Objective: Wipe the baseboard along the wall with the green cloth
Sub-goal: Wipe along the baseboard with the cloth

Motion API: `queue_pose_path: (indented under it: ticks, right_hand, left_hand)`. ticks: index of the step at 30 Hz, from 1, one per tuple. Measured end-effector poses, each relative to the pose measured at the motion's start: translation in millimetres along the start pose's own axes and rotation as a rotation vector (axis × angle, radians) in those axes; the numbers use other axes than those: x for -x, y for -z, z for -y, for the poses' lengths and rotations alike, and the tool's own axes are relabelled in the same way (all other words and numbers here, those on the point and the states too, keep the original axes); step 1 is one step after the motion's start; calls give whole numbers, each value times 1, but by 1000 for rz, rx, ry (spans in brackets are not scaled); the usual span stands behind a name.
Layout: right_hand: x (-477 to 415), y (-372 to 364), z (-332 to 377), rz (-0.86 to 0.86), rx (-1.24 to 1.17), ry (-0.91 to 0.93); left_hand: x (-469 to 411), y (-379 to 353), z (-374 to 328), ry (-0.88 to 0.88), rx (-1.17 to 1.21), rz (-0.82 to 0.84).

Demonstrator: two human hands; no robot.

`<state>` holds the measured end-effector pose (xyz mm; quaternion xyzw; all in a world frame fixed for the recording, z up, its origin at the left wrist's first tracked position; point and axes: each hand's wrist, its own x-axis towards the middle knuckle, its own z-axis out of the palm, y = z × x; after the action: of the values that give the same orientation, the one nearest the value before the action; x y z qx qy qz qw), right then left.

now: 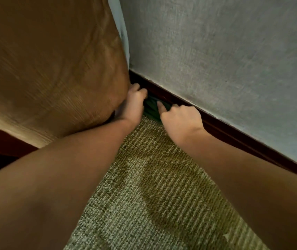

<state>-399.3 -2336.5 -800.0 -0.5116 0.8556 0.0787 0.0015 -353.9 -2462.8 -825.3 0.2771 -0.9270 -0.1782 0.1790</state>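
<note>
A dark green cloth (151, 108) lies bunched on the carpet against the dark red-brown baseboard (234, 136), which runs along the foot of the grey wall. My left hand (135, 103) is at the cloth's left end, fingers curled over its edge next to the baseboard. My right hand (179, 117) grips the cloth's right end, thumb on top and fingers curled toward the baseboard. Most of the cloth is hidden between and under my hands.
A brown upholstered piece of furniture (54, 69) stands close on the left, almost touching my left hand. A pale curtain strip (120, 29) hangs in the corner. Green-beige carpet (162, 195) covers the floor below my arms.
</note>
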Motion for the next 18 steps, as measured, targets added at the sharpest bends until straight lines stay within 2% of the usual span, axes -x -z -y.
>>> queue_pose_path:
  ticks: [1,4,5,11,18]
  right_hand:
    - [2,-1,-2,-4,18,8]
    - [6,0,-7,-4,59,31]
    - [7,1,-8,-5,71,42]
    - [26,4,-22,-37,110,83]
    - [38,3,-28,-58,67,-2]
  left_hand:
    - [2,-1,-4,46,-46,-44]
    - [7,3,-15,153,100,2]
    - [10,3,-16,120,109,34]
    - [18,1,-28,108,105,-97]
    - [24,5,-40,46,119,-127]
